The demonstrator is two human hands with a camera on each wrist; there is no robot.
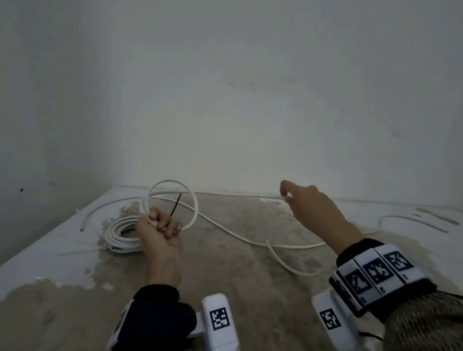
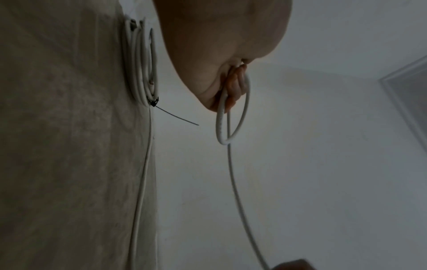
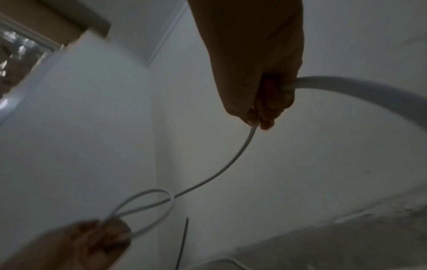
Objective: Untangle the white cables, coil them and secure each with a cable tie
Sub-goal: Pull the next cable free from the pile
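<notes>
On the table's (image 1: 54,302) left lies a finished coil (image 1: 119,235) bound by a black cable tie (image 2: 154,102); just beside it the left hand (image 1: 157,237) grips one upright loop (image 1: 171,205) of the loose white cable (image 1: 229,233). That cable runs rightward along the table to the right hand (image 1: 308,205) — its fingers pinch the cable further along — so the next turn must travel leftward. No legible writing — only coded squares on the wrist bands (image 1: 376,274).

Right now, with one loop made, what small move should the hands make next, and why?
Probably the right hand carries its pinched stretch of thin white cable to the left hand, laying a second turn beside the single loop held there; much cable lies loose on the table.
</notes>
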